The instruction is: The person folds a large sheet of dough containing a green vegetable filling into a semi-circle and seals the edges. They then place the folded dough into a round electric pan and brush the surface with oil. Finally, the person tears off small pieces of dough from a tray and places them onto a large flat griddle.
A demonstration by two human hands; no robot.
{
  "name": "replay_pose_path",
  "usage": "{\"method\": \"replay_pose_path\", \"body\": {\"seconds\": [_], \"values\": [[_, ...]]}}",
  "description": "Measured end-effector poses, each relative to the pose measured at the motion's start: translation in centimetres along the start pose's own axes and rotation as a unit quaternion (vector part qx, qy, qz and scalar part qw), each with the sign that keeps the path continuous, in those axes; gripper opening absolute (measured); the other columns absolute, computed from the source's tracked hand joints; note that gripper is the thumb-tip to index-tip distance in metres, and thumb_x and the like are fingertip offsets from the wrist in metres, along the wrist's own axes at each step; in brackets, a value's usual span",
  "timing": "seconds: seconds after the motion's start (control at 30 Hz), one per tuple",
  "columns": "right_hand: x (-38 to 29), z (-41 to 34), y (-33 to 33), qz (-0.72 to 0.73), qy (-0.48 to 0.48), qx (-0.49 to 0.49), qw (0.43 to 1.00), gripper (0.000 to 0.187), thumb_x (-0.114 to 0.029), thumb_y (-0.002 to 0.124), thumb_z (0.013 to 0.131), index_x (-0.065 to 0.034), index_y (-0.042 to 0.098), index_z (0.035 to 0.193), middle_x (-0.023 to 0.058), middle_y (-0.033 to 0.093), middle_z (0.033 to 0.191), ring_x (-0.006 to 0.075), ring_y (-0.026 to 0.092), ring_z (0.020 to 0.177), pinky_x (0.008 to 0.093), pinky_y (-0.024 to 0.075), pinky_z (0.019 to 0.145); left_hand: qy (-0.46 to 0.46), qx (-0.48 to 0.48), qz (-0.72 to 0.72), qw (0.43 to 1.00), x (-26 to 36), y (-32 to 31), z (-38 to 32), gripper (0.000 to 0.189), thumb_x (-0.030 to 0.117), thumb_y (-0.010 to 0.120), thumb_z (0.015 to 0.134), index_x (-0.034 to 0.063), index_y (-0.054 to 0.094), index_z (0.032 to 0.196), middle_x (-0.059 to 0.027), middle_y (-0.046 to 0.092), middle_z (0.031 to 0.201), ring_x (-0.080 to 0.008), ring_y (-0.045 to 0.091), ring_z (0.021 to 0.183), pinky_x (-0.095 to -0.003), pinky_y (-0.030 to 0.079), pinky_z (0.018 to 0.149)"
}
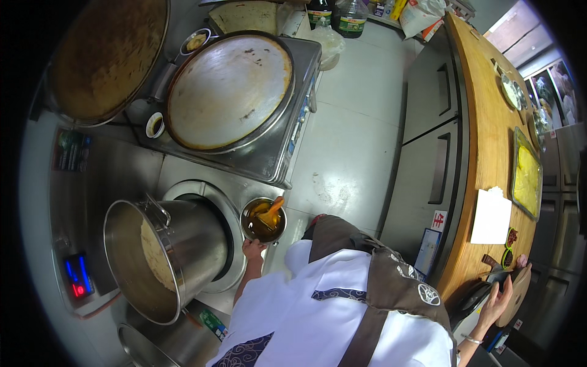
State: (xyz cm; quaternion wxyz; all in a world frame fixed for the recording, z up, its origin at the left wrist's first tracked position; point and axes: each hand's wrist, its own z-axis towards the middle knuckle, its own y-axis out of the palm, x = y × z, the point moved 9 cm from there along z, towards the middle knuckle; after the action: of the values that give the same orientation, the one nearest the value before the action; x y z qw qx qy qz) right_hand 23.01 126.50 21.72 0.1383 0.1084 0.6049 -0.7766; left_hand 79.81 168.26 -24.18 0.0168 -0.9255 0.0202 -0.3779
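At the rim of a steel bowl (246, 232) is my left hand (253, 250), its fingers closed on the near edge. The bowl holds amber liquid, and a brush with an orange handle (276, 206) leans in it. My right hand (496, 300) is over by the wooden counter with fingers apart, near a knife with a brown wooden handle (490, 261), a round wooden board (516, 300) and a black rounded object (467, 300); whether it touches any of them is unclear. A tall steel pot (197, 247) with pale contents stands left of the bowl.
A large round griddle (229, 91) sits on a steel stove, beside a small cup of dark liquid (156, 125). Its browned lid or second plate (105, 59) stands raised behind. On the wooden counter (490, 151) are a tray of yellow food (526, 176), white sheets (491, 218) and small green-rimmed bowls (507, 258).
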Motion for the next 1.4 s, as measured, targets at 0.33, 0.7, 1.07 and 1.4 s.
{"method": "replay_pose_path", "body": {"seconds": [0.33,0.7,1.07,1.4], "values": [[-15.0,3.8,9.3,0.191,-0.082,-0.137,0.969,0.032,-0.004,0.056,0.081,0.0006,0.052,0.112,0.0102,0.055,0.102,0.0180,0.053,0.092,0.0263,0.0456,0.072,-0.012,0.037,-0.103,0.994,-3.3,-2.3,5.5,0.018,-0.003,0.052,0.072,0.0080,0.046,0.085,-0.0045,0.051,0.065,-0.0155,0.049,0.049,-0.0299,0.044,0.041],[-18.0,10.1,16.8,0.311,-0.054,-0.290,0.903,0.025,-0.004,0.055,0.084,0.0046,0.054,0.107,0.0072,0.062,0.085,0.0117,0.058,0.078,0.0234,0.0471,0.072,0.094,0.021,0.252,0.963,-9.6,-11.7,6.1,0.041,0.035,0.060,0.079,-0.0037,0.049,0.088,-0.0133,0.064,0.082,-0.0270,0.063,0.067,-0.0358,0.051,0.060],[-33.4,15.8,23.5,0.261,-0.332,-0.402,0.813,0.025,-0.006,0.059,0.080,0.0029,0.057,0.103,0.0152,0.063,0.088,0.0239,0.063,0.071,0.0298,0.0496,0.059,0.183,0.089,0.350,0.914,-4.7,-4.7,6.8,0.030,0.032,0.055,0.081,0.0029,0.058,0.090,-0.0074,0.065,0.083,-0.0211,0.062,0.076,-0.0306,0.049,0.066],[-42.4,15.7,31.8,0.183,-0.373,-0.507,0.755,0.025,-0.010,0.058,0.081,0.0027,0.057,0.102,0.0184,0.063,0.082,0.0279,0.063,0.070,0.0329,0.0495,0.063,0.027,0.241,-0.166,0.956,-4.0,-0.8,0.8,0.016,-0.005,0.052,0.071,0.0049,0.044,0.081,-0.0089,0.055,0.066,-0.0173,0.053,0.047,-0.0268,0.037,0.035]]}}
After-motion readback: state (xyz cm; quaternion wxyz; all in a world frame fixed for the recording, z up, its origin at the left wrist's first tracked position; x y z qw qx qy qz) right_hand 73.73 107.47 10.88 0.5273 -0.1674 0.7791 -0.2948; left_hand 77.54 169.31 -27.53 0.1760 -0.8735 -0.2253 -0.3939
